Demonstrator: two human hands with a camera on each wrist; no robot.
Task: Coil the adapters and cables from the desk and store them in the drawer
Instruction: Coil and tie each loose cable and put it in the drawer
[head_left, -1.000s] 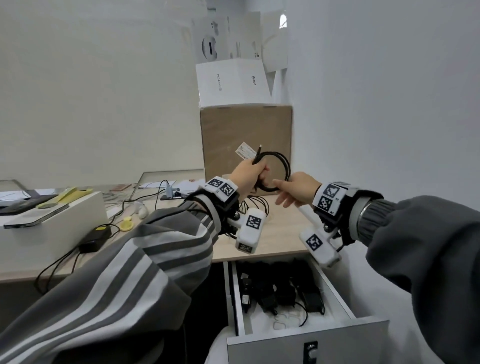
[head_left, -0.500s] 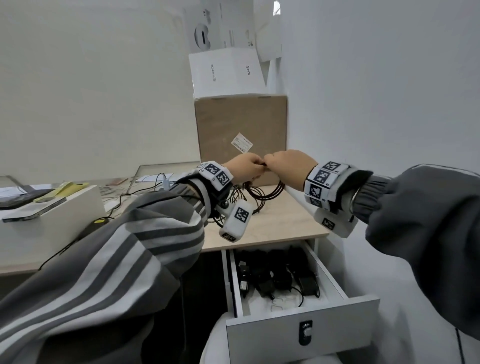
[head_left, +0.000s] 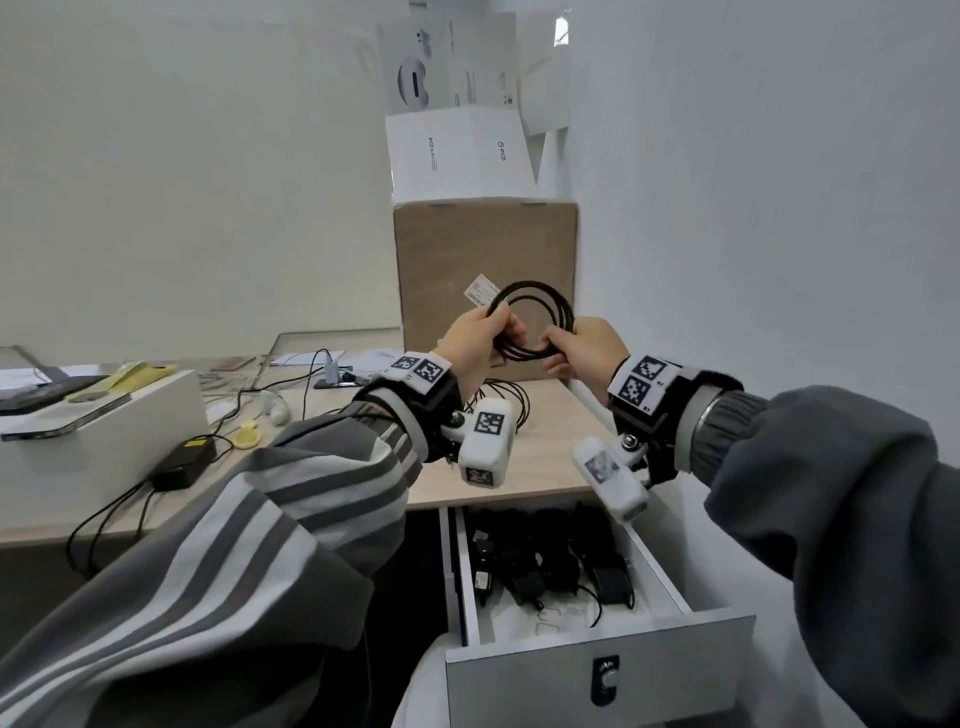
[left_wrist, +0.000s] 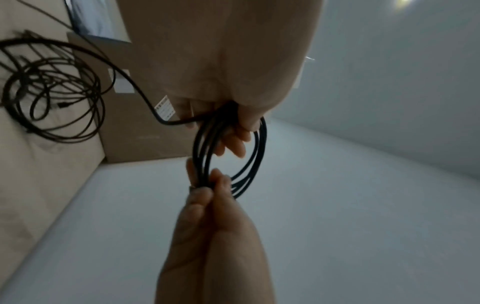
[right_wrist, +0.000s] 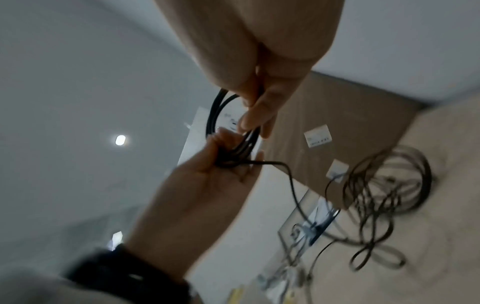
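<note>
A black cable coil (head_left: 535, 322) is held in the air above the desk (head_left: 550, 457), in front of a brown cardboard box (head_left: 485, 254). The left side of the coil is gripped by the left hand (head_left: 475, 340), whose fingers are curled round the gathered loops; in the left wrist view the strands are seen pinched between thumb and fingers (left_wrist: 235, 142). The lower right side of the coil is gripped by the right hand (head_left: 584, 345), with fingers closed round the same bundle. A loose tail of the cable (left_wrist: 124, 76) is seen running from the left hand's grip down to a tangle of further black cables (left_wrist: 52, 90) lying on the desk beside the box. Below the desk edge, a white drawer (head_left: 597, 670) stands pulled out; several black adapters (head_left: 550, 561) are lying inside it. At the left of the desk, a black power brick (head_left: 184, 462) with its lead and a white box (head_left: 98, 436) are noted. White cartons (head_left: 457, 150) are stacked on top of the cardboard box. Both wrist views are blurred, so finer detail of finger placement cannot be told.
</note>
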